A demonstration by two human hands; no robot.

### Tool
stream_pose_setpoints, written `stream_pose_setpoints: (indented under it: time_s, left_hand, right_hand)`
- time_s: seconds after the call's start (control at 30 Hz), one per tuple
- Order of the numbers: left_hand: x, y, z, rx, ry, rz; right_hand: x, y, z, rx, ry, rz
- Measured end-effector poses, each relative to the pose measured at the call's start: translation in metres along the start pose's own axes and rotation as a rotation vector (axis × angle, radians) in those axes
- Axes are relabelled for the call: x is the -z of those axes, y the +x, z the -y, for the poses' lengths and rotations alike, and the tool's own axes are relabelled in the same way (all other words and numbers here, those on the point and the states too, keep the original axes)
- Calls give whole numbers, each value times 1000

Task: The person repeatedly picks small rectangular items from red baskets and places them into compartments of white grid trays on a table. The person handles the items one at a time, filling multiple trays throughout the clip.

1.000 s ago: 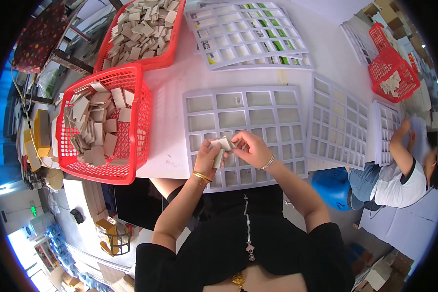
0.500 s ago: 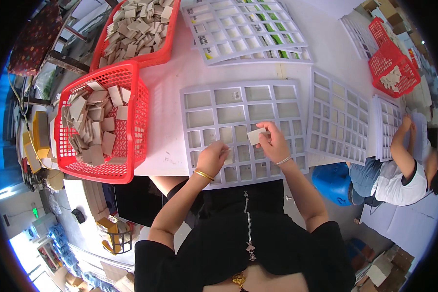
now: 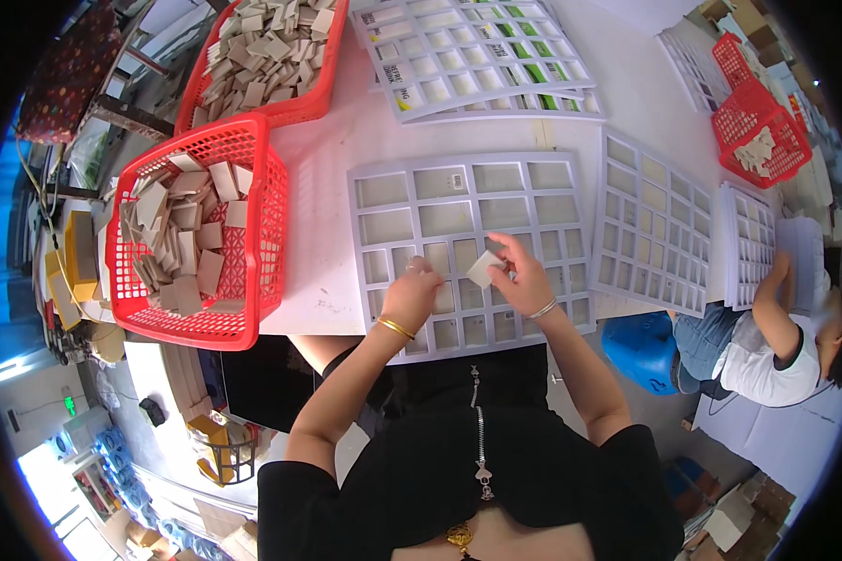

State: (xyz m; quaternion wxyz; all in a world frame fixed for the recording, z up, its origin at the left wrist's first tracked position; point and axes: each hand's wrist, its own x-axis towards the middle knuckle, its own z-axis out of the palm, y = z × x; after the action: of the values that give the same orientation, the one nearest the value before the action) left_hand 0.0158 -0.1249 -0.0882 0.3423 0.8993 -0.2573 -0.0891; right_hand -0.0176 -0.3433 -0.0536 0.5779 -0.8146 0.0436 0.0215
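A small pale tile [image 3: 482,268], off-white to light beige, flat, four-sided and thin-edged, is held tilted above the middle of a white grid frame [image 3: 440,203]; it is pinched by its right side between the thumb and fingers of the right hand [image 3: 526,280], its broad plain face left exposed; the left hand [image 3: 412,294] is poised over the frame's left part, its fingers curled in to a narrow gap, and whether anything is gripped there cannot be told; the frame is divided into wide cells in its upper rows and smaller ones below; similar tiles are heaped in a red basket [image 3: 269,220] to the left; another gridded frame [image 3: 601,201] is laid to the right, on the white table [image 3: 318,224].
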Motion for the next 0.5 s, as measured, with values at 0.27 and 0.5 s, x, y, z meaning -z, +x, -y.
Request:
stream_pose_setpoints:
  time_s: [0.27, 0.5]
  left_hand:
    - [15, -33, -22, 53, 21, 38]
    - [139, -49, -24, 159, -438, -357]
  right_hand:
    - [-6, -4, -13, 101, -338, 255]
    - [-19, -4, -9, 262, -616, 287]
